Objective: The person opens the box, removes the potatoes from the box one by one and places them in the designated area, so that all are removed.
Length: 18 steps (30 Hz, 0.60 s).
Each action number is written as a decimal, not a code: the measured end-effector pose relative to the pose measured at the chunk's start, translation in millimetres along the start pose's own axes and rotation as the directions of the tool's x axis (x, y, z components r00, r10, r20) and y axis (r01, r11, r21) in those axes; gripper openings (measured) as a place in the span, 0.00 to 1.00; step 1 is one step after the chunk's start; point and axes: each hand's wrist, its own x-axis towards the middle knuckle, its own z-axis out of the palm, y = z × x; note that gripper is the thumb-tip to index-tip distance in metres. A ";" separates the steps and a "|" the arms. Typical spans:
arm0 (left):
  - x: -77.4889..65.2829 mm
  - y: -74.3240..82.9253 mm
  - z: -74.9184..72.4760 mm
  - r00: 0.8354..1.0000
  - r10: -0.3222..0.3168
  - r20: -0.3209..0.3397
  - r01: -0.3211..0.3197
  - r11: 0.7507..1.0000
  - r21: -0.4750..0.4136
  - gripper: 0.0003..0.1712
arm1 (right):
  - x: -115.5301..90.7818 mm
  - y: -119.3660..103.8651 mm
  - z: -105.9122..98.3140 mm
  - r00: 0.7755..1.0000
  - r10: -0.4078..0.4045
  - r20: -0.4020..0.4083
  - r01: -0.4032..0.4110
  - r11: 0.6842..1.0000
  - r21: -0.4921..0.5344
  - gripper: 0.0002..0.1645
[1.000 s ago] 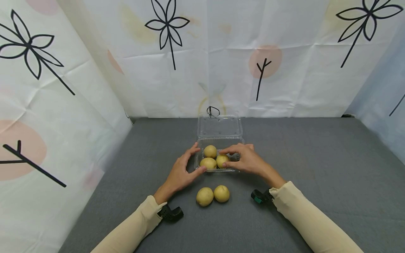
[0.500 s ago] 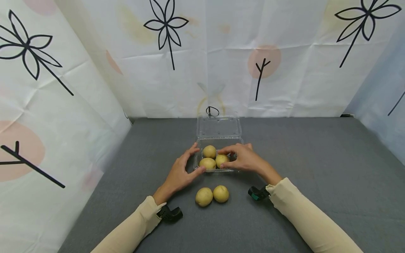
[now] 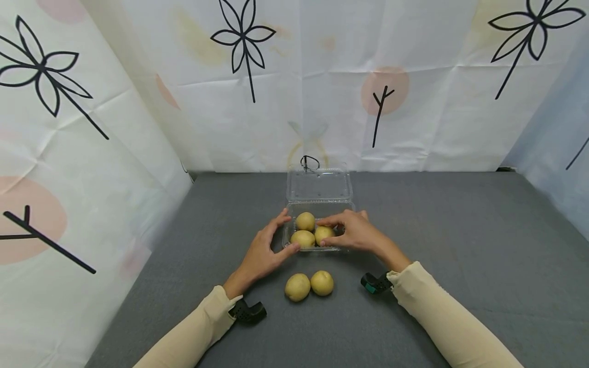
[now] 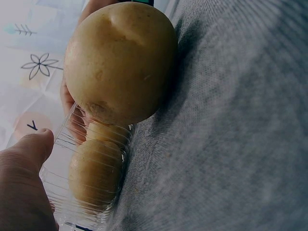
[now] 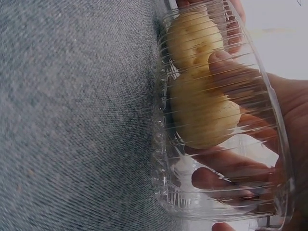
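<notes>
A clear plastic clamshell container [image 3: 340, 249] stands with its lid raised at the back. Inside are three potatoes: a rear one [image 3: 306, 221], a front-left one [image 3: 302, 238] and a front-right one [image 3: 324, 235]. My right hand [image 3: 356, 232] reaches over the container's right side and holds the front-right potato between thumb and fingers; the right wrist view shows the thumb [image 5: 236, 77] on it through the ribbed wall. My left hand [image 3: 264, 250] rests spread at the left end, thumb by the front rim, fingers along the left side.
Two more potatoes lie on the grey cloth in front of the container, a left one [image 3: 297, 286] and a right one [image 3: 322, 282], side by side. The transparent lid [image 3: 319, 184] leans up near the patterned curtain [image 3: 331, 102] behind the grey table [image 3: 437, 245].
My right wrist has shifted slightly left and away from me, its thumb sliding a little left over the potato. My left hand and all the potatoes stay in place.
</notes>
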 end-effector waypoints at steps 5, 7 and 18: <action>0.5 0.2 0.2 1.000 -0.011 0.001 0.011 1.000 0.000 0.39 | -0.3 0.8 1.9 1.000 -0.010 -0.017 0.010 1.000 0.006 0.29; 0.5 0.1 0.0 1.000 -0.014 0.001 0.014 1.000 0.000 0.39 | -0.5 0.7 2.5 1.000 -0.008 -0.025 0.008 1.000 0.014 0.29; 0.2 -0.8 0.2 1.000 0.001 0.000 -0.001 1.000 -0.002 0.38 | -2.7 1.3 5.0 0.997 -0.021 -0.079 0.023 0.999 0.027 0.29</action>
